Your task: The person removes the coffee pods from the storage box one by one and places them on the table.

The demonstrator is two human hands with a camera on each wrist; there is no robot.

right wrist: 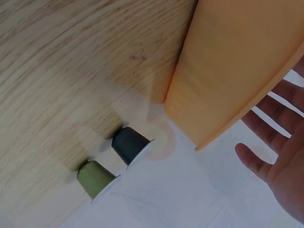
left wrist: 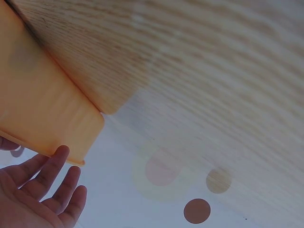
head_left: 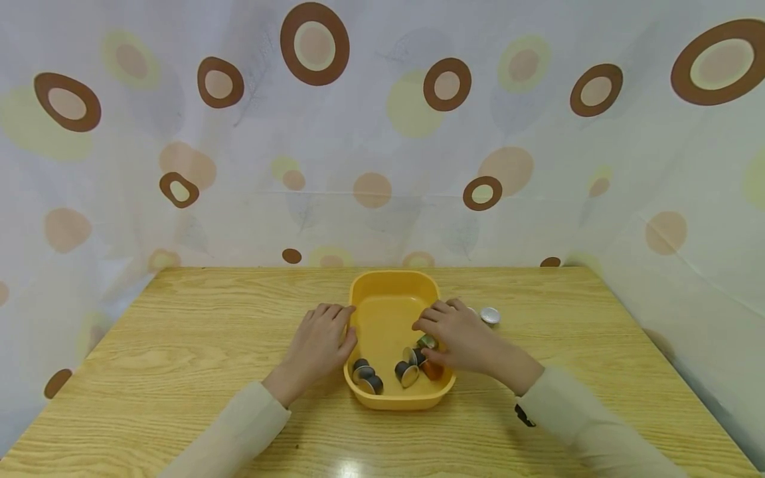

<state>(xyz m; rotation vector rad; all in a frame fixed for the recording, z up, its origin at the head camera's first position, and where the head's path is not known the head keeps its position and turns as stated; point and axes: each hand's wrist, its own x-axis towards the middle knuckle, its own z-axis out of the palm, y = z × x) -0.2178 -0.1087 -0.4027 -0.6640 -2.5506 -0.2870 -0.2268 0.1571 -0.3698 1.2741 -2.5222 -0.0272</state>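
Here a yellow plastic tub (head_left: 391, 292) sits mid-table on the wood-grain table (head_left: 197, 345), w/ both hands at its sides. Left hand (head_left: 319, 345) lies against the tub's left wall, fingers straight & together, tips at the rim near the far left corner; it holds nothing. Left wrist view shows the same: fingers (left wrist: 52, 173) extended & slightly spread, just beside the tub's outer wall (left wrist: 38, 104). Right hand (head_left: 460, 335) reaches over the tub's right rim, fingers bent down into the tub; a green coffee capsule (head_left: 427, 342) is right under the fingertips, but can't tell if it's pinched or just touched. In the right wrist view the fingers (right wrist: 273, 123) look straight & apart past the tub wall (right wrist: 228, 71), nothing visible in the palm. Inside the tub, at the near end: two dark capsules (head_left: 366, 375) by the left corner, another dark one w/ silver foil (head_left: 406, 373) beside them to the right, and an orange-brown capsule (head_left: 433, 370) by the right wall, just below the right hand. Outside the tub, on the table to its right: a capsule showing its silver foil (head_left: 490, 315); right wrist view shows two there, one dark capsule (right wrist: 130, 145) & one olive-green capsule (right wrist: 96, 179), side by side, near but not touching the tub. Behind the table hangs a white curtain w/ brown rings (head_left: 382, 119).
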